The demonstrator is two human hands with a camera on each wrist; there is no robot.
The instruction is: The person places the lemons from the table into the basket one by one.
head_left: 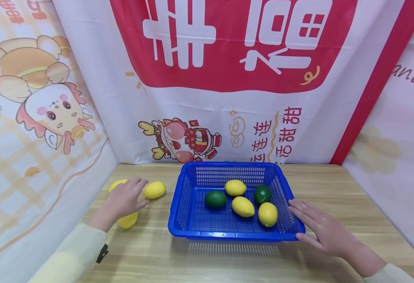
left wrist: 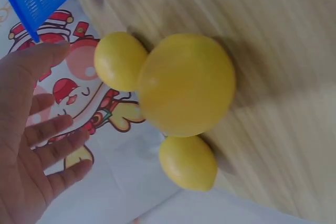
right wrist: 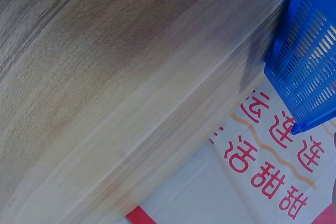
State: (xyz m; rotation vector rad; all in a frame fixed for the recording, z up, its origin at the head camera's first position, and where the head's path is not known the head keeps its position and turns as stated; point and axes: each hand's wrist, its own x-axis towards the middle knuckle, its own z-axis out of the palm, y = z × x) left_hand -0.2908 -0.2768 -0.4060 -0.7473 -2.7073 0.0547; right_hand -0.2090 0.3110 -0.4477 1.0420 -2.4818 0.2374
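My left hand [head_left: 127, 198] hovers over the table's left side with its fingers apart and nothing in them. Around it lie three lemons: one lemon [head_left: 155, 190] just right of the fingertips, another lemon [head_left: 128, 221] below the palm, and a third [head_left: 117, 184] partly hidden behind the hand. The left wrist view shows the spread left hand [left wrist: 39, 145] beside all three. In the middle stands a blue plastic basket [head_left: 224, 235] holding three lemons [head_left: 243, 206] and two dark green fruits [head_left: 215, 199]. My right hand [head_left: 321, 228] rests straight fingers on the basket's right rim, thumb at its front corner.
The wooden table [head_left: 146, 255] ends at a printed cloth backdrop [head_left: 207, 102] close behind the basket. Cloth walls also hang on the left [head_left: 47, 157] and the right [head_left: 394, 157].
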